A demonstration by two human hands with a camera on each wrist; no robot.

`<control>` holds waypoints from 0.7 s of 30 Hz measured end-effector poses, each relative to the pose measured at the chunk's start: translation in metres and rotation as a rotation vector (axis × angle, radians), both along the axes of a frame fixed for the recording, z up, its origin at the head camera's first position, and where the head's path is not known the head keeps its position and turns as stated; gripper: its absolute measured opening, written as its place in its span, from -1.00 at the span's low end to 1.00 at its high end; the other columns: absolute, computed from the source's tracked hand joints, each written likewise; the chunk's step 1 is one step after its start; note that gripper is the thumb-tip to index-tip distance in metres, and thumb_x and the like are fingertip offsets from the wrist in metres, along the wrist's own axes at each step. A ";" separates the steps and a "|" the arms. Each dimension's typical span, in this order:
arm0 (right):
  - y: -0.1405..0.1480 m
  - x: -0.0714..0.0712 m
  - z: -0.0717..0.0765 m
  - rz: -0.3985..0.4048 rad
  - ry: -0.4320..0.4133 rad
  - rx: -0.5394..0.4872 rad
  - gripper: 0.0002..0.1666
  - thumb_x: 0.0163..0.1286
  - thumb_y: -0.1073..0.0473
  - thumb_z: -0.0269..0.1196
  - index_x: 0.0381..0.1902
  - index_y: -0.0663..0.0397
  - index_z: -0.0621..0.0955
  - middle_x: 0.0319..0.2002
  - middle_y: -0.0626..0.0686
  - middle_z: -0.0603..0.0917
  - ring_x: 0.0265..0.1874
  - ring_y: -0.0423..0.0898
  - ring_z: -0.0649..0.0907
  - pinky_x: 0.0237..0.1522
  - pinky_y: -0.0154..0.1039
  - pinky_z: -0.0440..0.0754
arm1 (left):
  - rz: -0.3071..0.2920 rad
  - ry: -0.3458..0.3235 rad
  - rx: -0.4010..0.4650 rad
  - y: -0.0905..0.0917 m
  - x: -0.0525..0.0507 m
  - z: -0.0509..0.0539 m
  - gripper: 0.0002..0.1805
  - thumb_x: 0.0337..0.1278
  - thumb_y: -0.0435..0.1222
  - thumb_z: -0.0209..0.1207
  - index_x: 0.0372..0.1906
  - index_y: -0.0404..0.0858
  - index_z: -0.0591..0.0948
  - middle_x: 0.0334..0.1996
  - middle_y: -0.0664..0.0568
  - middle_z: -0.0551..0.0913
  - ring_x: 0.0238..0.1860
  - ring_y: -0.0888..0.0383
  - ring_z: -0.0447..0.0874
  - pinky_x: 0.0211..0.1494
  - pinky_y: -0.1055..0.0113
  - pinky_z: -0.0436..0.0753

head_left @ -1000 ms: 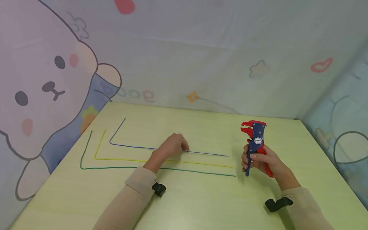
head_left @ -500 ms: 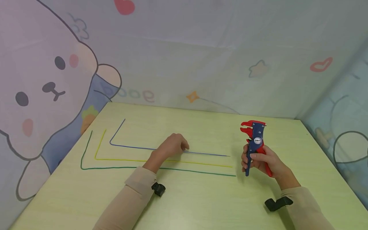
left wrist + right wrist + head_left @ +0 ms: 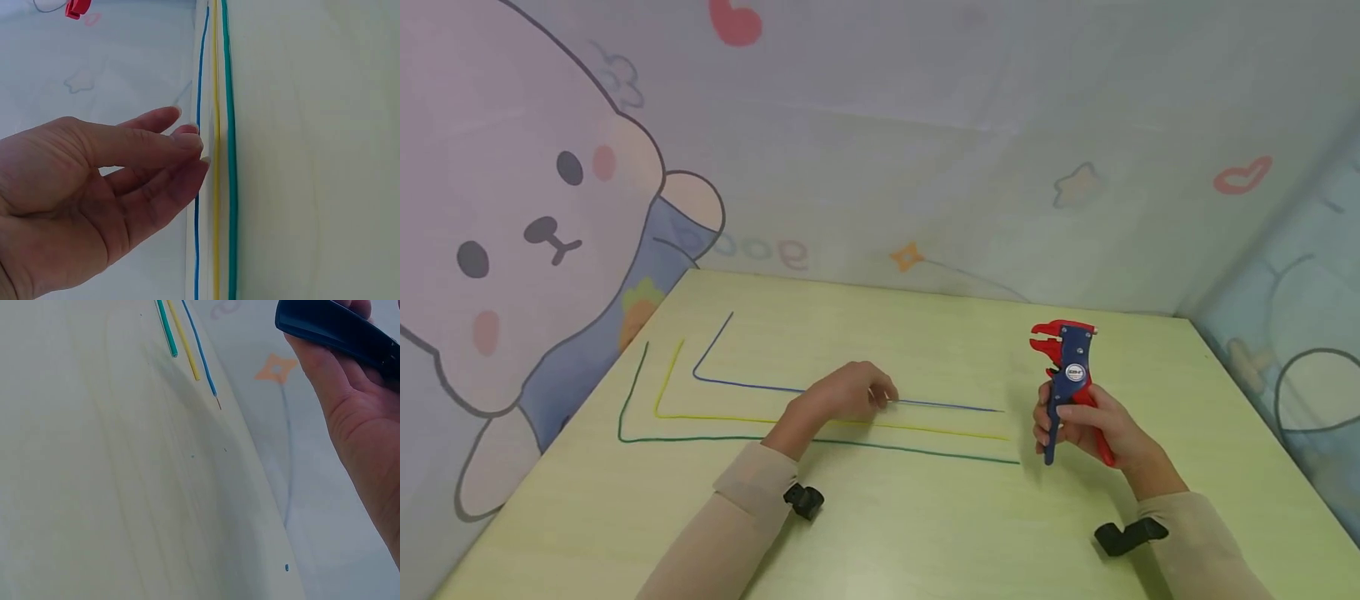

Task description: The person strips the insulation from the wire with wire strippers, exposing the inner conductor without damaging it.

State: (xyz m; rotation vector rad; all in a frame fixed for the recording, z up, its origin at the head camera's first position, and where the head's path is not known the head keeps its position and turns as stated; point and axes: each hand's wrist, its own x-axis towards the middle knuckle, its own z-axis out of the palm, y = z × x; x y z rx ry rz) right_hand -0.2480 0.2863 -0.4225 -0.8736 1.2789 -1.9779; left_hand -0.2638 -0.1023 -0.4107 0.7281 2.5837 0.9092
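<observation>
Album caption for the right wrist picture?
Thin green wire, yellow wire and bare-tipped blue wire on a pale table; the right hand grips a dark-blue handle.

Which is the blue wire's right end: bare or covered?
Bare: in the right wrist view, a thin strand juts beyond the blue insulation.

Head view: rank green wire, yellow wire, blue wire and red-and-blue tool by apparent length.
1. Green wire
2. Yellow wire
3. Blue wire
4. Red-and-blue tool
Wires are partly covered; green is the nearest wire, so true lengths are unsure.
</observation>
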 end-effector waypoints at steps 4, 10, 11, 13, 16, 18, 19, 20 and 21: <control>0.000 0.000 -0.001 0.002 0.000 0.010 -0.58 0.50 0.47 -0.32 0.15 0.20 0.37 -0.09 0.19 0.62 -0.08 0.08 0.67 0.06 0.08 0.61 | -0.010 -0.056 -0.002 -0.009 0.004 -0.001 -0.45 0.01 -0.77 0.02 0.01 -0.28 0.72 -0.24 0.03 0.68 -0.18 0.10 0.62 -0.13 0.31 0.59; 0.000 0.001 0.000 -0.037 0.000 0.051 -0.60 0.50 0.45 -0.29 0.15 0.18 0.38 -0.09 0.17 0.63 -0.09 0.06 0.68 0.04 0.09 0.62 | -0.041 -0.095 -0.009 -0.015 0.006 -0.003 -0.32 -0.03 -0.82 -0.14 0.09 -0.27 0.68 -0.22 0.04 0.67 -0.18 0.08 0.60 -0.15 0.31 0.59; 0.000 0.002 0.000 -0.042 -0.001 0.058 -0.60 0.51 0.45 -0.28 0.15 0.17 0.38 -0.10 0.17 0.64 -0.09 0.06 0.68 0.04 0.09 0.62 | -0.052 -0.095 -0.004 -0.015 0.006 -0.004 -0.32 -0.02 -0.82 -0.14 0.10 -0.27 0.67 -0.22 0.04 0.68 -0.19 0.09 0.60 -0.16 0.32 0.59; 0.000 0.002 0.000 -0.044 0.001 0.065 -0.60 0.51 0.45 -0.28 0.15 0.17 0.38 -0.10 0.17 0.64 -0.09 0.06 0.68 0.04 0.10 0.62 | -0.069 -0.089 0.002 -0.016 0.005 -0.005 -0.33 -0.01 -0.80 -0.14 0.11 -0.28 0.66 -0.23 0.04 0.68 -0.21 0.11 0.59 -0.18 0.34 0.57; 0.000 0.002 0.000 -0.036 0.006 0.060 -0.60 0.51 0.46 -0.29 0.15 0.18 0.38 -0.09 0.18 0.63 -0.09 0.06 0.68 0.04 0.09 0.62 | -0.074 -0.081 0.007 -0.016 0.005 -0.005 -0.35 -0.01 -0.78 -0.10 0.13 -0.27 0.65 -0.24 0.03 0.69 -0.23 0.12 0.59 -0.22 0.36 0.54; -0.001 0.002 0.001 -0.031 0.005 0.055 -0.59 0.51 0.46 -0.30 0.15 0.20 0.38 -0.09 0.19 0.63 -0.09 0.07 0.68 0.04 0.08 0.62 | -0.065 -0.084 0.008 -0.016 0.006 -0.005 -0.34 -0.02 -0.77 -0.10 0.14 -0.27 0.65 -0.24 0.03 0.69 -0.23 0.12 0.58 -0.24 0.37 0.54; -0.001 0.002 0.001 -0.029 0.004 0.053 -0.59 0.51 0.46 -0.31 0.15 0.20 0.37 -0.09 0.19 0.63 -0.09 0.07 0.68 0.04 0.08 0.63 | -0.060 -0.087 0.011 -0.016 0.006 -0.005 -0.34 -0.03 -0.77 -0.09 0.14 -0.27 0.65 -0.24 0.02 0.68 -0.24 0.11 0.58 -0.25 0.36 0.54; -0.001 0.002 0.001 -0.029 0.005 0.053 -0.59 0.51 0.46 -0.31 0.15 0.21 0.37 -0.09 0.19 0.63 -0.09 0.07 0.68 0.03 0.07 0.63 | -0.056 -0.089 0.012 -0.016 0.007 -0.005 -0.33 -0.04 -0.78 -0.10 0.14 -0.27 0.65 -0.23 0.02 0.68 -0.24 0.11 0.58 -0.26 0.36 0.53; -0.001 0.002 0.001 -0.029 0.006 0.054 -0.59 0.51 0.46 -0.31 0.15 0.21 0.37 -0.09 0.19 0.63 -0.09 0.07 0.68 0.03 0.07 0.63 | -0.055 -0.089 0.013 -0.016 0.007 -0.005 -0.33 -0.05 -0.78 -0.10 0.14 -0.27 0.65 -0.23 0.01 0.68 -0.25 0.11 0.58 -0.26 0.36 0.53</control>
